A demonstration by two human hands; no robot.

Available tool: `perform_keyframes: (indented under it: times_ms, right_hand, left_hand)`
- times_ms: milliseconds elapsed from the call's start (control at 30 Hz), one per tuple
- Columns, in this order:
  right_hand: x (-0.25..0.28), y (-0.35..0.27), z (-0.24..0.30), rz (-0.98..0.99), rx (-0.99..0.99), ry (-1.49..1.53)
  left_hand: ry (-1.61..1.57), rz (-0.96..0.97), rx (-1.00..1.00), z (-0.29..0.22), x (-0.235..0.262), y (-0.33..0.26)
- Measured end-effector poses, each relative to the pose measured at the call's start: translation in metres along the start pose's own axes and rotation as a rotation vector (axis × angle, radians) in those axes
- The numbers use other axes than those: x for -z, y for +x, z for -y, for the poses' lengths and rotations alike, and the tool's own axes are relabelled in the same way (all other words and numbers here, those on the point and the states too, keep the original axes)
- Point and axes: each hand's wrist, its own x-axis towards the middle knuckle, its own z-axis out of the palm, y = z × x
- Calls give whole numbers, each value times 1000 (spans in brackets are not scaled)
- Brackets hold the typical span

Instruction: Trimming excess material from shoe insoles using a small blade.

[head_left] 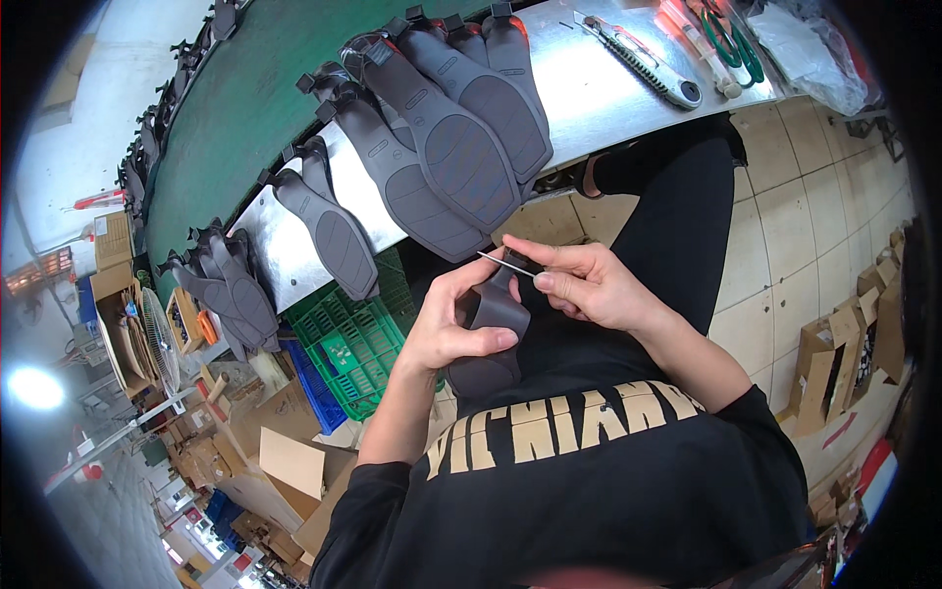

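A metal worktable (599, 93) carries rows of dark grey swim fins (446, 147), with a green plastic crate (358, 339) underneath it and a utility knife (643, 61) near the far edge. Over the lap, the left hand (453, 329) clasps a dark grey rubber piece (491, 339), thumb pressed across it. The right hand (589, 287) pinches a thin blade (505, 263) touching the piece's top

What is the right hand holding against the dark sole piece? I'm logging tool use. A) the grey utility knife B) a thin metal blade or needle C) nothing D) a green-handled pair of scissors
B: the right hand pinches a thin silvery blade or needle over the dark sole piece gripped by the left hand; the utility knife and scissors lie on the metal table.
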Motion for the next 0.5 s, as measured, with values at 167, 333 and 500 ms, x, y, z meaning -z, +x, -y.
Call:
perform_keyframes:
  times_ms: [167, 333, 500]
  right_hand:
    - [-4, -2, 6, -2, 45, -12]
    - [-1, -3, 4, 27, 28, 42]
    - [-1, -4, 7, 19, 6, 29]
  left_hand:
    - [33, -26, -40, -4, -5, 1]
    - [106, -54, -89, -3, -8, -1]
    - [114, -43, -79, -4, -10, -3]
